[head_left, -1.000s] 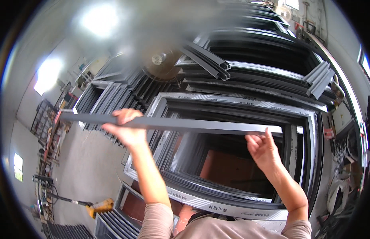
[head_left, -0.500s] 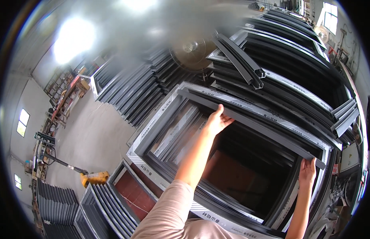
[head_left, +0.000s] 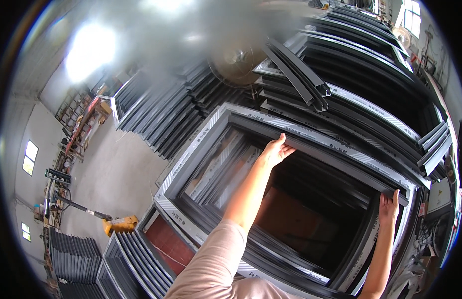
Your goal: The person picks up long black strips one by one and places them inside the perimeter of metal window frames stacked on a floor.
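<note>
A dark grey window frame [head_left: 167, 185], partly covered in printed white film, lies flat on top of a stack before me. Along its far inner side runs a long dark grey profile strip [head_left: 335, 163]. My left hand [head_left: 276, 151] grips this strip left of its middle, thumb on top and fingers curled beneath. Close to the frame's right corner, my right hand [head_left: 389, 207] pinches the strip's right end. Through the frame's opening, more frames and a brown panel [head_left: 286, 212] show below. The undersides of both grips are hidden.
Beyond the frame, two loose profiles [head_left: 300, 74] lie across a tall stack of frames [head_left: 370, 107]. More profile pieces [head_left: 435, 148] stick out at the right. Leaning frames [head_left: 156, 112] stand at the far left. A yellow pallet jack [head_left: 121, 225] and stacked frames [head_left: 136, 254] are nearer left.
The strip has shifted away from me and now lies closer along the frame's far inner side. Both hands have moved slightly right with it, the right one also a little farther away.
</note>
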The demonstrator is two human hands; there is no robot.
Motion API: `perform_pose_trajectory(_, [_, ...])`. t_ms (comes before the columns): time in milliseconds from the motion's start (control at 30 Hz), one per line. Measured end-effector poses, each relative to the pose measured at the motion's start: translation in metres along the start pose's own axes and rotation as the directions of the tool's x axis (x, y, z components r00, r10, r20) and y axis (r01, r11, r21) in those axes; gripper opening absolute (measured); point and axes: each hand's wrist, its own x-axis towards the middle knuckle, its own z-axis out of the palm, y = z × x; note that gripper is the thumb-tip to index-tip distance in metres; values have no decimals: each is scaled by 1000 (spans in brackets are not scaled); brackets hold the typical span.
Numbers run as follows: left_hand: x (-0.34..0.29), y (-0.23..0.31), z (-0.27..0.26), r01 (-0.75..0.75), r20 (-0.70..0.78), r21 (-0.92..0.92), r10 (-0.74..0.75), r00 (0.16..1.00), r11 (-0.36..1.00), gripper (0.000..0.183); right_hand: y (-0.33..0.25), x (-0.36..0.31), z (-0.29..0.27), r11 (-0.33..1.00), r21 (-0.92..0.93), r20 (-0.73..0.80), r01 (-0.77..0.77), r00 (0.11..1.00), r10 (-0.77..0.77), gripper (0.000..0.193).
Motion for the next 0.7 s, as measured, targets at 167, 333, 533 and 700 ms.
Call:
perform_pose_trajectory(167, [12,-5,-2,-35,53,52,32,998,998,48,6,15,-2,998,26,-35,52,998,-51,35])
perform_pose_trajectory(333, [36,0,-33,-39,38,13,38,999,999,46,20,20,18,997,-74,-110,28,993,-36,29])
perform_pose_trajectory(533, [35,19,-37,-13,4,169,13,1000,986,61,32,48,35,995,-97,-235,25,971,-47,32])
perform_pose_trajectory(700, [46,-8,-11,69,-171,130,-47,984,989,60,6,33,27,989,-143,-221,-27,975,-6,41])
